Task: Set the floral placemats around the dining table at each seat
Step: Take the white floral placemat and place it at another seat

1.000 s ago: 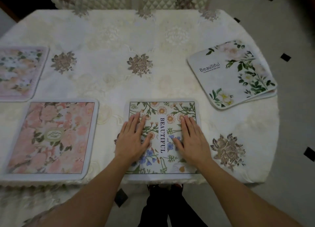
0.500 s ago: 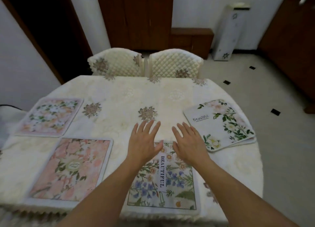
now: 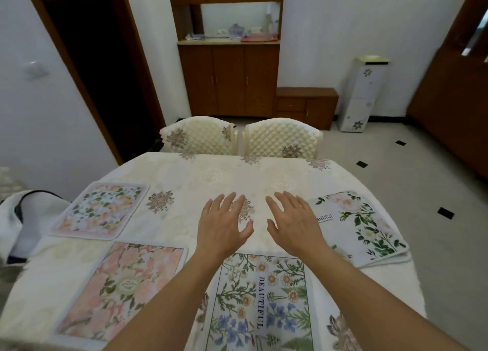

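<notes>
A daisy placemat marked BEAUTIFUL lies flat at the near edge of the table, partly under my forearms. Left of it is a pink blossom placemat, and further left a pale pink one. At the right edge a white placemat with green leaves sits on top of another mat. My left hand and right hand hover over the cloth beyond the daisy mat, fingers spread, holding nothing.
Two quilted cream chairs stand at the table's far side. Behind them are a wooden cabinet, a low drawer unit and a white floral dispenser. A dark doorway is at the left.
Both hands lifted off the daisy placemat and moved forward over the table centre. My head tilted up, bringing the chairs and the room into view.
</notes>
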